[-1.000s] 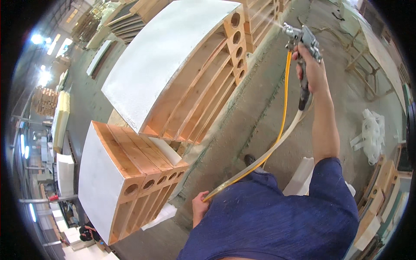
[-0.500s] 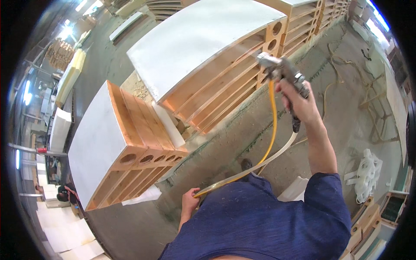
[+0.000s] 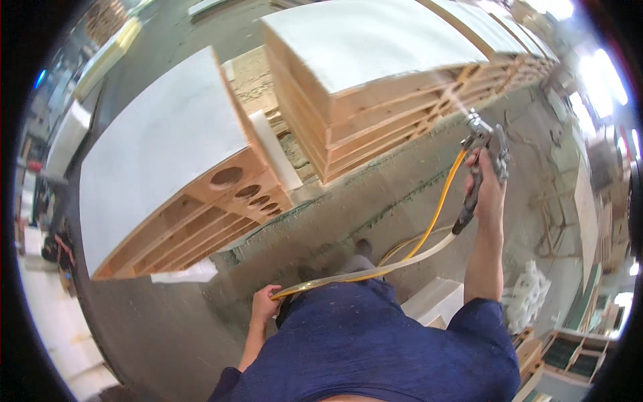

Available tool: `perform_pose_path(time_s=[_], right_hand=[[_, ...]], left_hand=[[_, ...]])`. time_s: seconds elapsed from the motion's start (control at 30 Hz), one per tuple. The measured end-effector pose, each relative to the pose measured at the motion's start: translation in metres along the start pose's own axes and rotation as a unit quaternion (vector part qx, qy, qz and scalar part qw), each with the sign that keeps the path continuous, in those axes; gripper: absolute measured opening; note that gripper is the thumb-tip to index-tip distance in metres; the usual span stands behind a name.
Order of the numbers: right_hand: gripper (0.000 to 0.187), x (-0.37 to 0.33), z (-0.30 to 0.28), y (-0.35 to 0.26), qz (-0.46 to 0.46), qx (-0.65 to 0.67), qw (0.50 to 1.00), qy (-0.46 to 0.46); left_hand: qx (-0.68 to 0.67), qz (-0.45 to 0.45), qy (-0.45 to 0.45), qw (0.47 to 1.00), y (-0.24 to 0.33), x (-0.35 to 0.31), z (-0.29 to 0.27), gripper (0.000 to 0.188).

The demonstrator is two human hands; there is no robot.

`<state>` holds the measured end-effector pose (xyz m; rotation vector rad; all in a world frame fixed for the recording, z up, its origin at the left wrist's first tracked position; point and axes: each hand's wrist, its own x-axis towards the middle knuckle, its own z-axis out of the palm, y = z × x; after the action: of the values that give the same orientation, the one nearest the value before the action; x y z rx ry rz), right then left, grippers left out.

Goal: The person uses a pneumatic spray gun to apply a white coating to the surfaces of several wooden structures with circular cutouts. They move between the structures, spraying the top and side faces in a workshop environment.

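Note:
My right hand [image 3: 492, 189] is wrapped around the grip of a metal spray gun [image 3: 481, 136], held at the right with its nozzle toward the stacked wooden frames [image 3: 392, 107]. A pale jet of mist leaves the nozzle and reaches their side. Two hoses run from the gun: a thin yellow hose [image 3: 441, 203] and a thicker clear hose [image 3: 429, 254]. They cross in front of my body to my left hand [image 3: 265, 305], whose fingers are closed around them. A second stack of curved frames [image 3: 228, 218] with round holes stands at the left, under a white top panel [image 3: 157, 144].
White padding pieces [image 3: 432, 301] lie close by my right side. A bundle of white plastic [image 3: 529, 295] sits on the floor beyond them. Wooden frames [image 3: 576, 355] stand at lower right. A person [image 3: 59, 251] is at the far left. Loose hose trails across the floor.
The view has shifted. My right hand and the spray gun are farther right and lower in it, with a plainer jet of mist. My left hand keeps its hold on the hoses.

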<state>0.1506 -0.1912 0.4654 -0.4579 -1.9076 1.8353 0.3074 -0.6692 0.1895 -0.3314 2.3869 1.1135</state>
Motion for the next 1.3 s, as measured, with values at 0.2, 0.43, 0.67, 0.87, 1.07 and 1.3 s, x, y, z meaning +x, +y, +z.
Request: perform_pose_path(time_s=[0.2,0.43,0.67,0.87,1.07,1.3], right_hand=[[0.020,-0.058,0.106,-0.031,-0.054,-0.099,0.934,-0.340],[0.024,-0.015,0.193,-0.043,-0.150,-0.167,0.886,-0.406],[0.036,0.007,0.247,-0.060,-0.174,-0.203,0.880,-0.392],[0.029,-0.037,0.201,-0.026,-0.168,-0.246,0.856,-0.422],[0.021,-0.079,0.198,-0.039,-0.187,-0.157,0.902,-0.357],[0.029,-0.176,0.232,-0.035,-0.052,-0.162,0.922,-0.347]], left_hand=[[-0.012,-0.023,0.036,0.999,-0.023,-0.031,-0.027,0.039],[-0.054,-0.068,0.144,0.986,-0.044,-0.083,-0.010,0.042],[-0.042,-0.005,0.231,0.972,-0.017,-0.104,-0.013,0.042],[-0.044,-0.043,0.195,0.979,-0.048,-0.112,-0.004,0.042],[-0.139,-0.133,0.084,0.978,-0.071,-0.116,-0.050,0.044],[-0.108,-0.057,0.133,0.984,-0.192,-0.131,-0.090,0.039]])
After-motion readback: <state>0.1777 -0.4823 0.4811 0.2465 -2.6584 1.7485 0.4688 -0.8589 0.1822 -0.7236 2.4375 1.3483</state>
